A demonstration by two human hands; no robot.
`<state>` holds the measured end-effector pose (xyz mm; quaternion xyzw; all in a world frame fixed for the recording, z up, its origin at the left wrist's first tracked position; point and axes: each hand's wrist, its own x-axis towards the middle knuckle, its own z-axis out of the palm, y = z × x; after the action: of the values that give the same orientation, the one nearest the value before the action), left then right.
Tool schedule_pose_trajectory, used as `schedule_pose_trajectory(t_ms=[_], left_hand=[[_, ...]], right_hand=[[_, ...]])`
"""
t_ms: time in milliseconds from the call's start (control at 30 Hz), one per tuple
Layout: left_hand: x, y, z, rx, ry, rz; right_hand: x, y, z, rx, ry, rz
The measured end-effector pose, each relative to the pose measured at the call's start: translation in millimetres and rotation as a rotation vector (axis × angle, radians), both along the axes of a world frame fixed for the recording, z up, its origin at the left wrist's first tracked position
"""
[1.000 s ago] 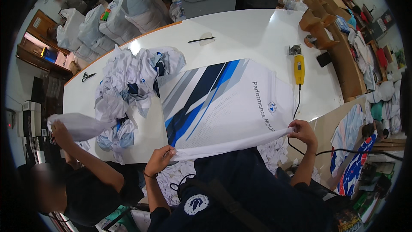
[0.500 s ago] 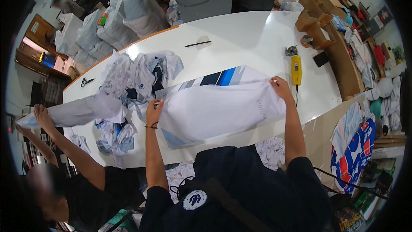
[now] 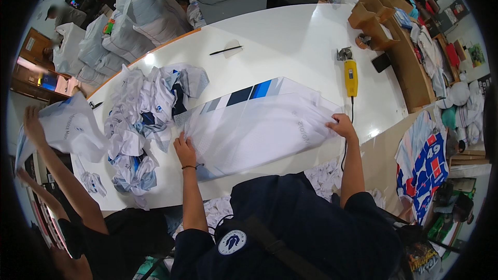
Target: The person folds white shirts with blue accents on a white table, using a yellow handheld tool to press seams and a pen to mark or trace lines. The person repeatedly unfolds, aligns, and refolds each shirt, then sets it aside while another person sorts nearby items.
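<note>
A white fabric panel [image 3: 259, 135] with grey, navy and blue stripes along its far edge lies in front of me on the white table. My left hand [image 3: 184, 150] grips its left edge, fingers closed on the cloth. At the right end, my right hand [image 3: 342, 125] pinches the panel's corner, and creases run inward from there. Just left of the panel is a heap of crumpled white, grey and blue fabric pieces [image 3: 137, 103]. Beyond my right hand lies a yellow handheld electric cutter [image 3: 351, 78] with a metal head and a cord.
A co-worker at the left holds up another white fabric piece [image 3: 78, 124]. On the table [image 3: 290, 36] are a black pen [image 3: 226, 50] and a dark phone [image 3: 381, 63]. Cardboard boxes [image 3: 410, 67] border its right side. Stuffed white sacks [image 3: 150, 10] stand past the far left edge.
My right hand has lowered its corner toward me, and the panel lies flatter. My left hand has slid slightly nearer along the left edge. The co-worker's fabric has been raised and spread.
</note>
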<state>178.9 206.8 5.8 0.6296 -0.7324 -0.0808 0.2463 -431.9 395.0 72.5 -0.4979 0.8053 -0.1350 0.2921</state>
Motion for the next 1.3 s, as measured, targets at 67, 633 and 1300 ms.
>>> schedule_pose_trajectory(t_ms=[67, 633, 1300], left_hand=[[7, -11, 1, 0.019, -0.002, -0.030], [-21, -9, -2, -0.223, -0.154, 0.144], [-28, -30, 24, 0.098, -0.022, 0.251]], right_hand=[[-5, 5, -10, -0.100, -0.038, -0.082], [-15, 44, -4, -0.294, 0.046, -0.042], [55, -33, -5, -0.471, 0.076, -0.120]])
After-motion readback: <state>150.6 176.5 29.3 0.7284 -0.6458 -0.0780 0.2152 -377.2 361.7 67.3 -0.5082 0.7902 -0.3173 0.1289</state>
